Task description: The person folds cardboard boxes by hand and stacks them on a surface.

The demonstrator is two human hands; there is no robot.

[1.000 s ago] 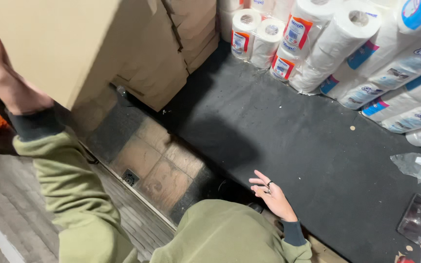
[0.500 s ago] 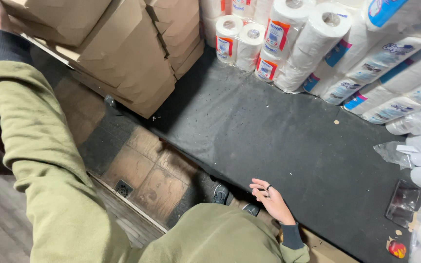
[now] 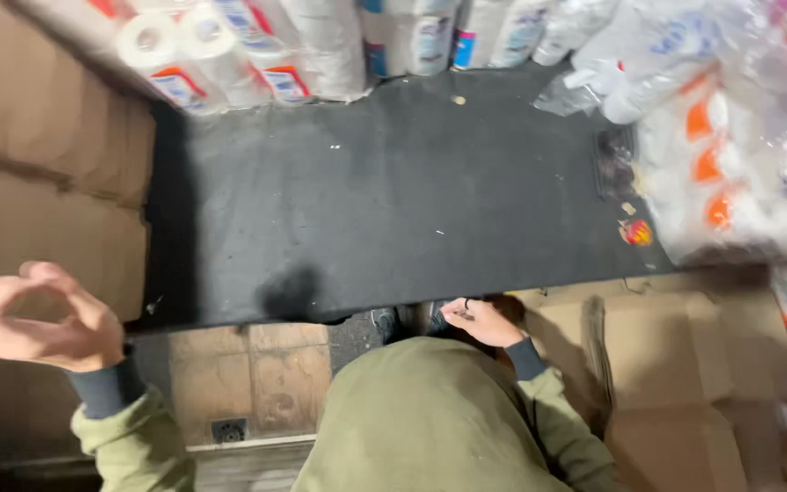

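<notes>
- Left hand point(image 3: 34, 314): raised at the near left of the scene; fingers curled loosely with thumb and forefinger bent toward each other; it holds nothing; it sits in front of the stacked cardboard boxes point(image 3: 43, 173) on the left, whether touching them cannot be told; a dark cuff and an olive-green sleeve point(image 3: 125, 437) run from the wrist to the near edge.
- Right hand point(image 3: 480, 321): low at the near centre, just beyond the person's olive-green torso point(image 3: 421, 419); palm down, fingers extended to the left; a dark ring shows on one finger; it rests at the near edge of the dark mat point(image 3: 393, 200); whether it grips anything beneath cannot be told, since the fingertips are partly hidden.
- Dark mat: a flat black surface spanning the middle of the scene; small scraps lie scattered on it; a small red and yellow scrap point(image 3: 637, 232) lies at its right edge.
- Paper rolls point(image 3: 220, 55): wrapped white rolls lined along the far edge of the mat, lying on their sides; well apart from both hands.
- Plastic-wrapped packs point(image 3: 740, 155): clear film holding white goods with orange marks; stacked at the far right, overlapping the mat's right edge.
- Flattened cardboard point(image 3: 685, 364): brown, near right, just beside the right hand.
- Tiled floor point(image 3: 257, 383): brown tiles near centre, between the two arms.
</notes>
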